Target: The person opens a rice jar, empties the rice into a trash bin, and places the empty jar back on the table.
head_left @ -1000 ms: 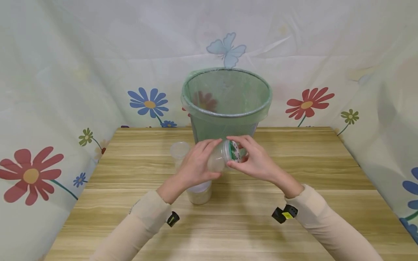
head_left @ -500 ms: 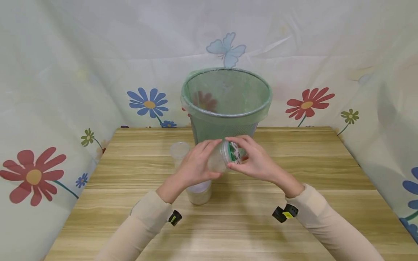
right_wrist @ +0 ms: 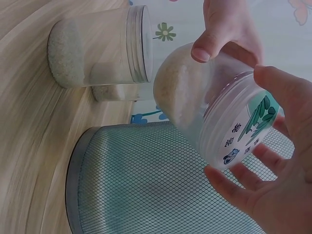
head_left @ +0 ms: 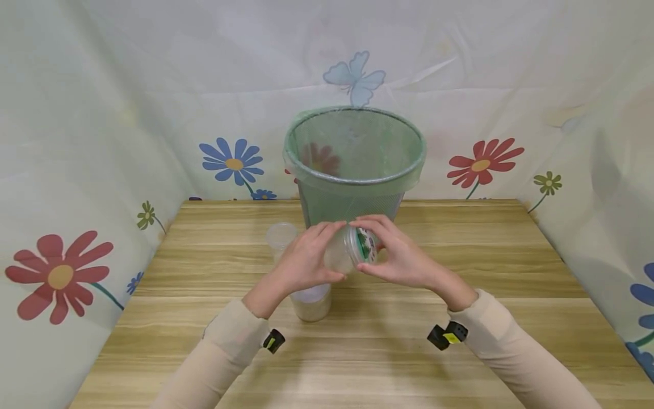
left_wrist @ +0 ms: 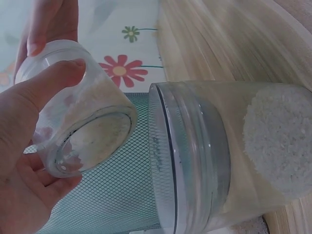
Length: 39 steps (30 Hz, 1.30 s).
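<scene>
My left hand [head_left: 301,261] holds the body of a clear plastic jar [head_left: 337,255], tilted on its side above the table. White grains that look like rice lie inside it, seen in the right wrist view through the jar's wall [right_wrist: 180,90]. Around the jar's lid [head_left: 365,245], which bears a green and white label, curl the fingers and thumb of my right hand [head_left: 403,258]. The lid sits on the jar's mouth. Below my left hand stands a second lidded jar [head_left: 311,304], part full of rice [left_wrist: 280,139]. Another clear jar [head_left: 281,236] stands farther back, partly hidden by the left hand.
A mesh waste bin [head_left: 352,201] lined with a thin green bag stands at the back of the wooden table [head_left: 460,352], just beyond my hands. A flowered curtain [head_left: 230,102] encloses the back and both sides.
Both hands stay on the held jar. My right hand and the lid have dropped slightly, and the jar's tilt has shifted a little. The standing jars and bin have not moved.
</scene>
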Tool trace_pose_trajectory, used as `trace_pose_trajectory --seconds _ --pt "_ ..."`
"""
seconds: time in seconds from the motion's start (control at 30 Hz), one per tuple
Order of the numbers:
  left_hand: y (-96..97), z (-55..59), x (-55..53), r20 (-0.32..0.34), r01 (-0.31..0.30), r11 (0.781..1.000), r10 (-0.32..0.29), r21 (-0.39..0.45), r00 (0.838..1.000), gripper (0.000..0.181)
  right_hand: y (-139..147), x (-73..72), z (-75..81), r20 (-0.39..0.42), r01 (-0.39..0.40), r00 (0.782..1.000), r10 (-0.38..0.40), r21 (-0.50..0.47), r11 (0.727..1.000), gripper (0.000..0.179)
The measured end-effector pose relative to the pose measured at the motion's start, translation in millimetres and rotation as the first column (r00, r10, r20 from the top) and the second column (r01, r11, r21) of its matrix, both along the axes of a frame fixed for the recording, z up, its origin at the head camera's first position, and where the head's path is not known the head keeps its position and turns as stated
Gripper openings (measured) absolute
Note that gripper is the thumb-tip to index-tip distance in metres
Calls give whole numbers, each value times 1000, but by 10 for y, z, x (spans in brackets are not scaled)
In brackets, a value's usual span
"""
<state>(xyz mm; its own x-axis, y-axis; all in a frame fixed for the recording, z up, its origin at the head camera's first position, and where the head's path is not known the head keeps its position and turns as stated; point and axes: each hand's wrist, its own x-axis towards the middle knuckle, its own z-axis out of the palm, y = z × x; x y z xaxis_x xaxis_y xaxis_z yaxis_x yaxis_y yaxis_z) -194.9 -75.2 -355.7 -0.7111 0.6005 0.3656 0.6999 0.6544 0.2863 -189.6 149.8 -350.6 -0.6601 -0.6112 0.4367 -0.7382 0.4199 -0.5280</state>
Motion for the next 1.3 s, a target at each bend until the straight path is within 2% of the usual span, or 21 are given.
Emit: trace_pose_trajectory --seconds 0.27,0.5,0.8,0.97,1.07,1.2,1.3 --pt "-25 -11 11 15 -7 1000 7 6 1000 93 -12 -9 -17 -37 -54 998 55 12 998 70" --pt "-26 -31 17 38 -7 1000 7 23 999 93 -27 -2 -50 -78 -59 995 60 16 998 72" --pt "-28 -52 5 9 1 999 -1 36 1000 94 -11 17 -63 -87 -67 994 70 29 997 76" --pt "-32 -46 1 14 -4 999 4 46 1000 94 -18 34 -43 -67 8 998 -7 14 1000 76" --pt "-34 -48 4 18 -5 999 4 53 1000 94 -24 44 -37 -4 80 997 -80 -4 997 72" --pt "-31 -66 13 2 -5 998 5 58 1000 94 -19 59 -28 108 170 979 -172 35 985 69" --pt "-22 -81 20 -14 -8 999 9 52 1000 94 -18 70 -18 146 215 963 -225 81 973 69"
